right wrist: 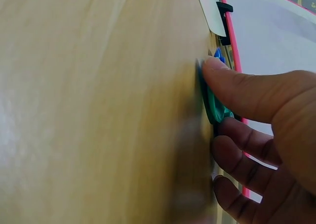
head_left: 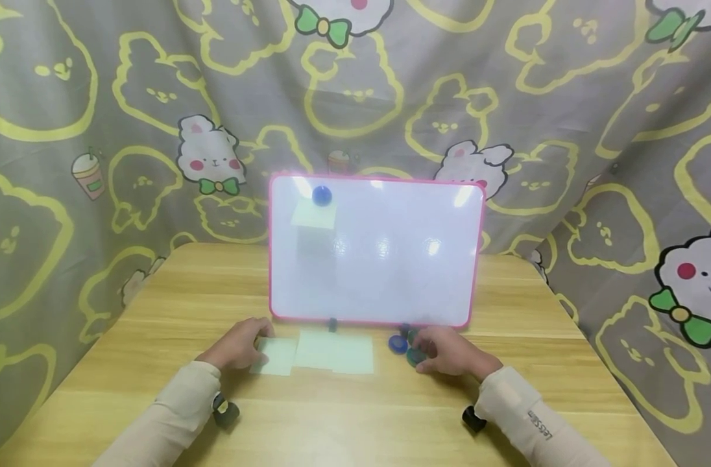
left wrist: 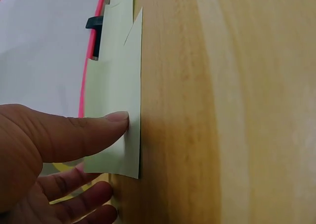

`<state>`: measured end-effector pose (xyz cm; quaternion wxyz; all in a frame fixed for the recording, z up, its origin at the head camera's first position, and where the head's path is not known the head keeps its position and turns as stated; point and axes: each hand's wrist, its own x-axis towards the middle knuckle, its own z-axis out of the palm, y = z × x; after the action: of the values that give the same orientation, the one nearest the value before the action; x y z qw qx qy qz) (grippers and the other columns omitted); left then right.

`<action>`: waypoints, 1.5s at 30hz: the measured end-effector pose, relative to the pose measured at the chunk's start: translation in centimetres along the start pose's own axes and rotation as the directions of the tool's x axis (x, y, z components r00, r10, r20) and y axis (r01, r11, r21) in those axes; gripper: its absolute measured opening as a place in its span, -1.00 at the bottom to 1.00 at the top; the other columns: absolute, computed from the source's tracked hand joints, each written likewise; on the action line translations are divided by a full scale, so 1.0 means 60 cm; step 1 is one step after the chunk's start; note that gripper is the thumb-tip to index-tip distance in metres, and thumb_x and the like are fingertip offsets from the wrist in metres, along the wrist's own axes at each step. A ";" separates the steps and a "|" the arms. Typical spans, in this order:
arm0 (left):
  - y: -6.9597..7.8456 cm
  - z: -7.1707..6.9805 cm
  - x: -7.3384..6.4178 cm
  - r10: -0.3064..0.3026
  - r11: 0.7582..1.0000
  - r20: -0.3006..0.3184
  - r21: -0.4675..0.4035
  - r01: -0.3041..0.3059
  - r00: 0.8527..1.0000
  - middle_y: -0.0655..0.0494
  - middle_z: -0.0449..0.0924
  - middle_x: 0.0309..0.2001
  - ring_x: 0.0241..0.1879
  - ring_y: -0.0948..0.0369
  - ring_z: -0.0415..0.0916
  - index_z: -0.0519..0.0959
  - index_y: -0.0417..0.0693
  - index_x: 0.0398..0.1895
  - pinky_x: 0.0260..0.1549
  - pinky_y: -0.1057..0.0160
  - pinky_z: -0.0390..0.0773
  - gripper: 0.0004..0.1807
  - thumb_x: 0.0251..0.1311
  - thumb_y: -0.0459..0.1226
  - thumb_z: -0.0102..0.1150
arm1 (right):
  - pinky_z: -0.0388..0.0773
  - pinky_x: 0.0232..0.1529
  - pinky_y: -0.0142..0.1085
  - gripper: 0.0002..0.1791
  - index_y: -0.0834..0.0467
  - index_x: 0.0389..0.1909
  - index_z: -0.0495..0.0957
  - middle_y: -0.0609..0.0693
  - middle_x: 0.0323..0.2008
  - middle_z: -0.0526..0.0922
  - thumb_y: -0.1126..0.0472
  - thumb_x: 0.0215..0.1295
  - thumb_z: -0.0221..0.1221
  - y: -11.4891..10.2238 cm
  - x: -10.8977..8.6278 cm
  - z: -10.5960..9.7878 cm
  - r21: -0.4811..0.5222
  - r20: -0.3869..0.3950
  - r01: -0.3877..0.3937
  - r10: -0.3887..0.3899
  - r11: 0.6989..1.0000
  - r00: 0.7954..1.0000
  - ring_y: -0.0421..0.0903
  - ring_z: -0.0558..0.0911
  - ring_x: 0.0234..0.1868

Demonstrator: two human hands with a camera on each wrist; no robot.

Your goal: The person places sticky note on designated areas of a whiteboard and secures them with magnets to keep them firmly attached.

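My left hand [head_left: 241,347] pinches the left edge of a pale green paper note [head_left: 278,357], its thumb flat on top and the other fingers beyond the edge. More pale notes [head_left: 335,352] lie just right of it, overlapping. At the right, my right hand [head_left: 449,352] holds a round green magnet [right wrist: 212,103] between thumb and forefinger, tipped up at the tabletop. Beside those fingertips lies a blue round magnet [head_left: 397,344]. Another green magnet [head_left: 412,335] is partly hidden behind the hand.
A pink-framed whiteboard [head_left: 390,272] stands on the wooden table [head_left: 332,421], behind the notes. Black clip feet [head_left: 333,324] show at its lower edge. On its upper left, a blue magnet [head_left: 322,195] holds a pale note [head_left: 313,215]. A patterned curtain [head_left: 355,97] surrounds the table.
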<state>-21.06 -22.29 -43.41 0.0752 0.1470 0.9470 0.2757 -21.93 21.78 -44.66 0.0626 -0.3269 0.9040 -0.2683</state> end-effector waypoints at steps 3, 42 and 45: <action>0.000 -0.001 0.000 0.017 1.000 -0.005 -0.009 -0.017 1.000 0.00 0.55 -0.18 -0.17 0.05 0.44 0.43 -0.07 -0.35 -0.13 -0.02 0.51 -0.60 -0.19 -0.51 0.45 | 0.51 -0.32 -0.32 -0.69 0.11 -0.28 0.61 -0.16 -0.40 0.54 0.16 -0.04 0.47 0.002 0.000 -0.001 0.000 -0.005 0.003 -0.003 1.000 1.000 -0.21 0.48 -0.36; -0.019 0.008 -0.001 0.162 0.987 -0.131 0.024 -0.160 0.978 0.13 0.52 -0.26 -0.18 0.07 0.45 0.50 -0.04 -0.41 -0.10 -0.03 0.47 -0.65 -0.25 -0.61 0.23 | 0.46 -0.37 -0.36 -0.67 0.17 -0.20 0.66 -0.21 -0.39 0.54 0.15 0.00 0.44 0.000 -0.002 0.007 -0.052 -0.004 -0.005 0.005 0.999 1.000 -0.24 0.44 -0.41; -0.018 0.005 -0.003 0.168 0.986 -0.140 0.012 -0.168 0.976 0.11 0.53 -0.25 -0.19 0.08 0.45 0.50 -0.05 -0.41 -0.13 -0.01 0.48 -0.65 -0.22 -0.62 0.24 | 0.46 -0.36 -0.36 -0.68 0.18 -0.19 0.64 -0.19 -0.38 0.53 0.16 0.03 0.43 -0.002 -0.004 0.006 -0.057 -0.002 -0.009 0.009 0.998 1.000 -0.23 0.44 -0.40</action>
<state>-21.10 -23.07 -44.27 -0.0150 0.2069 0.9340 0.2909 -21.60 21.69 -44.94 0.0539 -0.3244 0.9127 -0.2424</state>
